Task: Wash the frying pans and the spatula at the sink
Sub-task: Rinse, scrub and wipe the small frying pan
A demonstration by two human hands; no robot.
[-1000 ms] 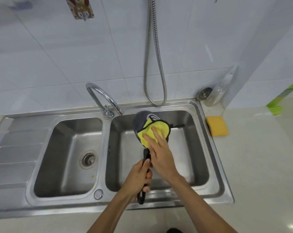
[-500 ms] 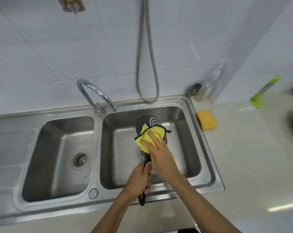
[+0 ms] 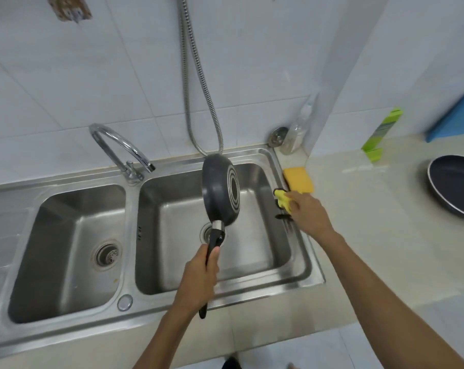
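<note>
My left hand (image 3: 198,278) is closed around the black handle of the small frying pan (image 3: 220,190), holding it tilted over the right sink basin (image 3: 252,251) at the frame's centre. My right hand (image 3: 309,211) grips the yellow cloth (image 3: 282,198) at the basin's right rim, beside the yellow sponge (image 3: 298,179). A second frying pan (image 3: 454,187) sits on the counter at the right edge.

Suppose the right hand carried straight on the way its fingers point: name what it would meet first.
The right hand, holding the yellow cloth at the sink rim, points up-left; probably the orange sponge comes first, though depth is unclear.
</note>
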